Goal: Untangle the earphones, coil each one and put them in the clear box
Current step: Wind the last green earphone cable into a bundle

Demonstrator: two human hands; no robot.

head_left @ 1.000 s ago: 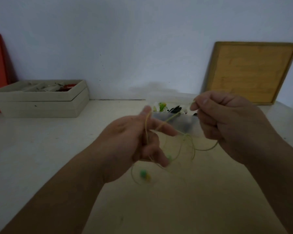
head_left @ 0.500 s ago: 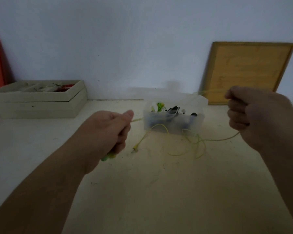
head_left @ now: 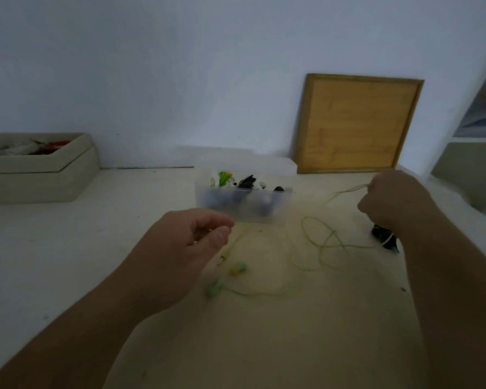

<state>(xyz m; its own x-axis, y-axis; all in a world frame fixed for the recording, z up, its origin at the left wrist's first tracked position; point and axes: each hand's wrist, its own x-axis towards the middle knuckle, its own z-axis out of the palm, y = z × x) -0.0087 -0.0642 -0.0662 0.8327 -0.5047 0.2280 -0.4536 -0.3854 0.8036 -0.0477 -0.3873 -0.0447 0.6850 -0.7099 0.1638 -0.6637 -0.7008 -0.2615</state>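
The cord [head_left: 331, 234] of a yellow-green earphone lies slack on the table [head_left: 96, 248] in loose, overlapping loops at centre right, just in front of the box [head_left: 244, 206]. From the loops one strand rises to the right hand [head_left: 390, 203], which pinches it between curled fingers at the right of the frame, beside the box's right end. The other way, the cord trails down and left to the buds [head_left: 215, 287], blurred green shapes lying near the plug [head_left: 222, 258] at lower centre.

The left hand [head_left: 185, 242] hovers at centre, just above and left of the buds and plug, thumb and fingers loosely curled with a gap between them. It seems to hold nothing, though blur hides whether a strand touches the thumb.

By my reading the step is untangling: one end is held, the loops cross one another, and no coil is begun. The next move likely calls for the left hand to take the bud end so the crossings can be drawn apart gently — pulling hard could tighten a knot.

The box already holds several coiled earphones, green, black and white. A black earphone [head_left: 383, 237], bundled with a pale tie, lies on the table under the right wrist — not yet in the box. A board [head_left: 357, 124] leans on the wall at upper right; a crate [head_left: 40, 175] sits at the left.
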